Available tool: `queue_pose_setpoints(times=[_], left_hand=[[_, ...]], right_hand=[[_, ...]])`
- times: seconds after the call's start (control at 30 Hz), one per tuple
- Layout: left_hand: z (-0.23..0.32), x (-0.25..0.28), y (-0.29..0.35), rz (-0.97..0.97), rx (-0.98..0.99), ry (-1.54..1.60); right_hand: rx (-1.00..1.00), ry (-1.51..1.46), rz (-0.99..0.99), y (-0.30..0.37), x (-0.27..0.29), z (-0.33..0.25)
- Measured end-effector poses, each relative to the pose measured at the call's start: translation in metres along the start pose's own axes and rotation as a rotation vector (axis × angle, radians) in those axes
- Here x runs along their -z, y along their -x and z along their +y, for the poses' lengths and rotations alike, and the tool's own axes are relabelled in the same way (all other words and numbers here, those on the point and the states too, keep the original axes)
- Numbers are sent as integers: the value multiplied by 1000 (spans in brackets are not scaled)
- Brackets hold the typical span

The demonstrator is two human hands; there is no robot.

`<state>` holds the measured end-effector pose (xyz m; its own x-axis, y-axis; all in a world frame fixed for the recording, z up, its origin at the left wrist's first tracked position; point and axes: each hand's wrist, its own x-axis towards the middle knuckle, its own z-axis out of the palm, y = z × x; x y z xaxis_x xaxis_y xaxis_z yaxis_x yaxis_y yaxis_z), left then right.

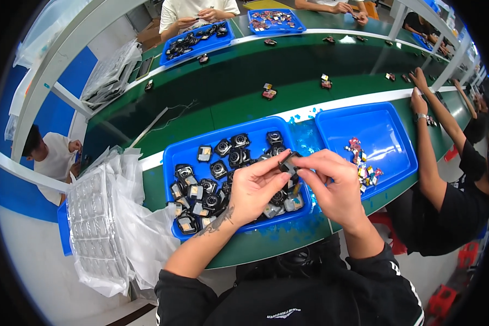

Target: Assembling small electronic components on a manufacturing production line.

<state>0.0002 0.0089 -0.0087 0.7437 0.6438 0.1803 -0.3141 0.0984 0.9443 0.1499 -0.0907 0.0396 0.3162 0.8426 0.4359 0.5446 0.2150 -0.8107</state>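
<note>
Presently, the left hand (255, 190) and right hand (334, 182) both pinch one small dark casing (289, 164), held above the right part of a blue tray (212, 136) of black units (219, 169). Blue flecks (304, 117) mark the green bench (244, 254) between this and a second blue tray (383, 155) at right. Clear plastic trays (89, 212) stand left; co-workers occupy the far side (174, 10) and right (456, 217).

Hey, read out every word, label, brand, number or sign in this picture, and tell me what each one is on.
Black shirt of the wearer: small white lettering and a white emblem on the chest; I don't copy out printed wording.
Held dark piece and black cases: any marks are too small to read.
Elsewhere: no text I can make out.
</note>
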Motion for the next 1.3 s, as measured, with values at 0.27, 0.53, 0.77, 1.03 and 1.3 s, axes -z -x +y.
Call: queue_pose_setpoints(times=[0.27,0.53,0.77,1.03,1.3], left_hand=[[1,-2,1,-22,-3,-21],[-1,-4,3,-16,55,-35],[-2,-7,3,-12,-14,-76],[3,-11,8,-29,37,-185],[6,-18,11,-8,29,14]], right_hand=[[-26,105,-14,-2,-2,-9],[-43,141,-35,-3,-2,-7],[-25,128,-27,-2,-2,-6],[12,145,-31,-2,1,-1],[-23,-64,42,-3,-4,12]])
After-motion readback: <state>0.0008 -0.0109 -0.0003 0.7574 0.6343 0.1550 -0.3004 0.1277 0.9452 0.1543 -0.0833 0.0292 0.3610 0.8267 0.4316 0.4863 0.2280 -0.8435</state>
